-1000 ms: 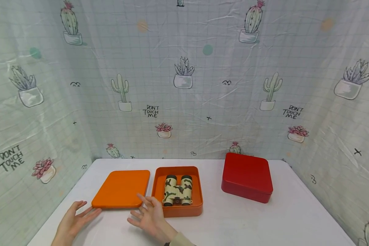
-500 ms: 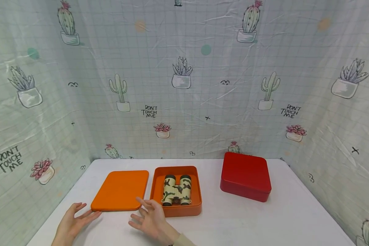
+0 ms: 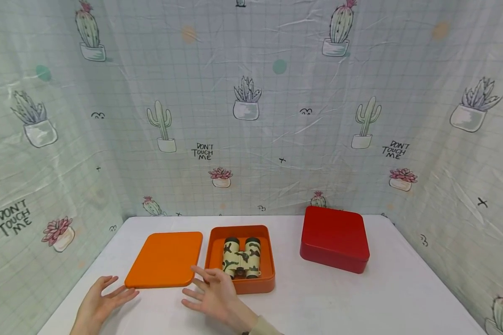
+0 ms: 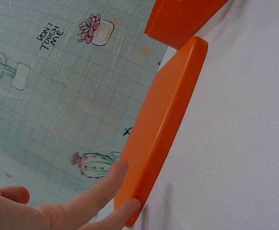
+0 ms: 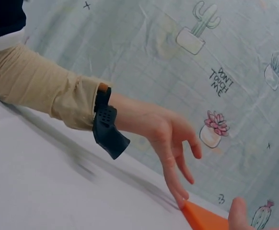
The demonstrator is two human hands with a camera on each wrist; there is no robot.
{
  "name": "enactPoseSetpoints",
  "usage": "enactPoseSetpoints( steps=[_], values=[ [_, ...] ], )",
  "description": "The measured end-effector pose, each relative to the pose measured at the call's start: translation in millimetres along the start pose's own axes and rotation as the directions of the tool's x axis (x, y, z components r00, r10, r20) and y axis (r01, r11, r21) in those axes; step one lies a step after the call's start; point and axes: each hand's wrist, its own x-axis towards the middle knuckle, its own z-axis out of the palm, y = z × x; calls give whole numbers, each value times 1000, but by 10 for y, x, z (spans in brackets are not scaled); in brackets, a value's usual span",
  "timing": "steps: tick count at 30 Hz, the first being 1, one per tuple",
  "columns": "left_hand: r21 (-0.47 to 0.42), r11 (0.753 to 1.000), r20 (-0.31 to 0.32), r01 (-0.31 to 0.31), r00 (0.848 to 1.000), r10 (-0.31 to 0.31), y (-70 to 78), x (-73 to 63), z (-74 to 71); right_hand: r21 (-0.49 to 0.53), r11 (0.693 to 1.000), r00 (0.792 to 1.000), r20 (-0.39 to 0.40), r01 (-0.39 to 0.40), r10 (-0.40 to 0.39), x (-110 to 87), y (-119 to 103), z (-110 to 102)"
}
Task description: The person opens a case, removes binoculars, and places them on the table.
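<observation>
A flat orange lid [image 3: 165, 260] lies on the left part of the table. My left hand [image 3: 100, 302] is at its near left corner, fingers spread; in the left wrist view the fingertips [image 4: 132, 205] meet the lid's edge. Close to the lid's near right corner is my right hand [image 3: 219, 298], fingers extended and apart, nothing held. It overlaps the near left corner of an open orange box [image 3: 265, 286]. Inside that box lie camouflage-patterned binoculars [image 3: 253, 258], their lower left end partly behind the hand.
A red box [image 3: 335, 237] stands at the back right of the white table [image 3: 318, 302]. A curtain [image 3: 251, 139] printed with potted cacti surrounds the table at the back and both sides.
My right hand has shifted slightly right, away from the lid's near right corner, and now covers more of the box's corner. The left hand stays at the lid's left corner.
</observation>
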Motion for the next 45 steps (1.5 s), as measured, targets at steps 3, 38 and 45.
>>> enactPoseSetpoints(
  steps=[3, 38, 45],
  values=[
    [5, 1000, 4, -6, 1000, 6, -10, -21, 19, -3, 1000, 1000, 6, -11, 11, -50, -48, -1],
    [287, 957, 369, -51, 928, -61, -494, -486, 754, -175, 982, 998, 4, 68, -68, -1001, -720, -333],
    [534, 816, 289, -221, 955, 69, -712, -501, 970, -216, 973, 997, -17, 76, -82, -1160, -834, -393]
  ],
)
